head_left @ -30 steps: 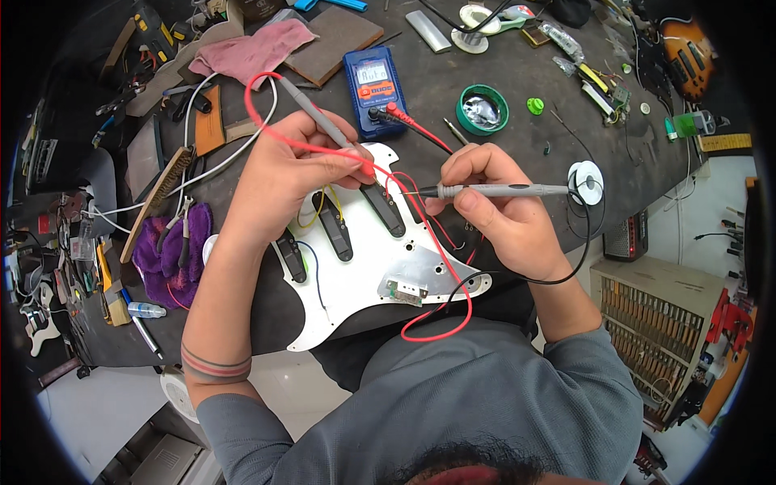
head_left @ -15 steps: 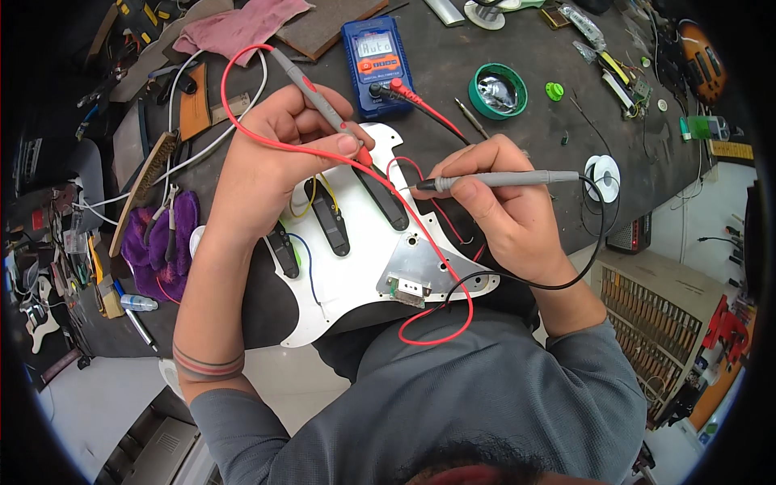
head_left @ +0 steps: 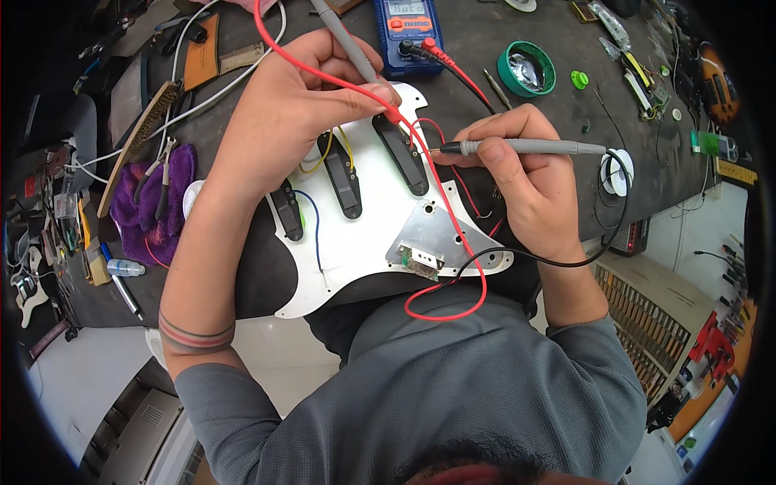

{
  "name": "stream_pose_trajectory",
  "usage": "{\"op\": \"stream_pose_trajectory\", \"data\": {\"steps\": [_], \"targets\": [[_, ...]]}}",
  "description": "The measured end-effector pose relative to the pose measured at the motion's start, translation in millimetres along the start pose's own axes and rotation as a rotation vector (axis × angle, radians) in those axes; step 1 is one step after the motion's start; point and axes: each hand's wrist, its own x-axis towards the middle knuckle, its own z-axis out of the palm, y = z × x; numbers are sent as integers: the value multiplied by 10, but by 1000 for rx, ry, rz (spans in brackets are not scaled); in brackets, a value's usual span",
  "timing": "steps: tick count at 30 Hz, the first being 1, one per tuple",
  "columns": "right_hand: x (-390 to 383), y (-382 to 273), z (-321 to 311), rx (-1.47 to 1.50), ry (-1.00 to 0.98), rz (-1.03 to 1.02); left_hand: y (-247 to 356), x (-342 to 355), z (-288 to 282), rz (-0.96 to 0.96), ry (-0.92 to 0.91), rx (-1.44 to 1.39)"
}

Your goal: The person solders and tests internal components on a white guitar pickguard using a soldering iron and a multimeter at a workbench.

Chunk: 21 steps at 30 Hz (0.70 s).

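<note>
A white guitar pickguard (head_left: 368, 242) lies before me, with three black pickups and a metal plate (head_left: 412, 230) carrying a switch (head_left: 423, 260). My left hand (head_left: 303, 105) pinches the red multimeter probe (head_left: 343, 36) over the pickguard's far edge, near the top of the rightmost pickup (head_left: 402, 158). Between the fingers of my right hand (head_left: 524, 162) is the black multimeter probe (head_left: 554, 146), held nearly level. Its tip points left at the pickguard's right edge, close to a thin red wire. Whether either tip touches metal, I cannot tell. The red lead (head_left: 434, 174) loops across the pickguard.
Behind the pickguard stands a blue multimeter (head_left: 411, 48), both leads plugged in. To its right are a green round tin (head_left: 526, 69) and a green knob (head_left: 579, 79). A solder spool (head_left: 617, 171) lies right. Pliers on purple cloth (head_left: 153, 194) and a wooden brush (head_left: 137, 149) lie left.
The whole scene has slid upward and slightly right in the picture, the pickguard and hands together. Both probes remain in the hands, the red one's upper end now at the top edge.
</note>
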Motion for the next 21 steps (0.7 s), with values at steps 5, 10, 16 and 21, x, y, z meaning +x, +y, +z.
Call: {"op": "stream_pose_trajectory", "data": {"steps": [5, 10, 16, 21], "targets": [[-1, -9, 21, 11, -1, -3, -16, -8, 12, 10, 1, 13], [10, -16, 30, 8, -4, -20, -11, -14, 37, 17, -6, 30], [11, -20, 43, 17, 8, -14, -64, 2, 57, 84, -8, 108], [26, -11, 36, -9, -8, -21, -47, -10, 81, 87, 9, 122]]}}
